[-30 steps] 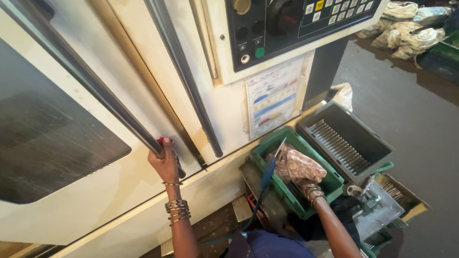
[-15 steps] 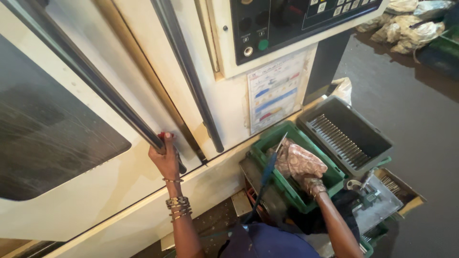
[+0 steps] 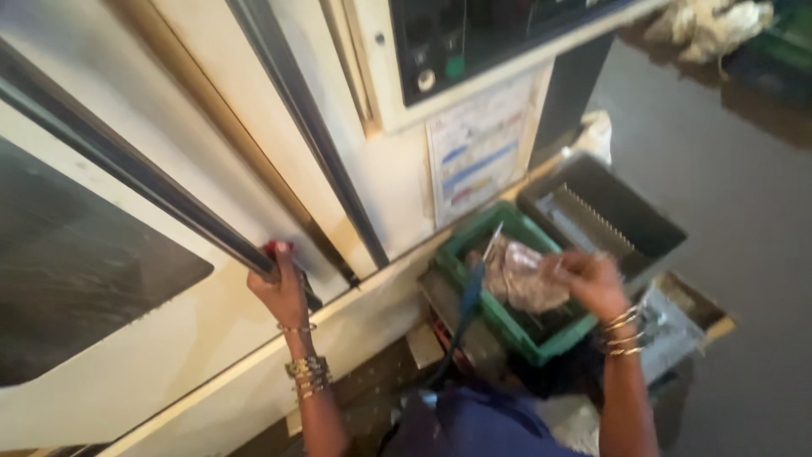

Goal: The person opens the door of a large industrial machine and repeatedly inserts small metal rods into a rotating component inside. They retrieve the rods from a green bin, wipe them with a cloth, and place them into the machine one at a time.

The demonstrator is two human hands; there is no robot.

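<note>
Nearest the camera, two bangled forearms are seen rising from a blue garment (image 3: 474, 423). The left hand (image 3: 283, 288) is clenched around the lower end of a long dark handle (image 3: 152, 199) that is fixed slantwise across a cream machine door (image 3: 110, 338); the bar runs up and to the left out of the fist, and a dark window (image 3: 76, 288) is set into the door above it. The right hand (image 3: 592, 283) is held over a green crate (image 3: 507, 296), with its fingers closed on a crumpled pale rag (image 3: 520, 275). The rag is bunched just to the left of that hand, partly inside the crate's rim; the picture is blurred here, so the exact pinch cannot be made out. A blue-handled tool (image 3: 469, 292) is stood at the crate's near-left edge, beside the rag. Just beyond the crate, a dark tray (image 3: 617, 211) with a row of small parts is seen, touching the crate's far side. Above both, a paper sheet (image 3: 478, 148) is stuck to the machine below a control panel (image 3: 474, 38). Farthest off, on the dark floor, a heap of pale rags (image 3: 706, 25) is seen.
</note>
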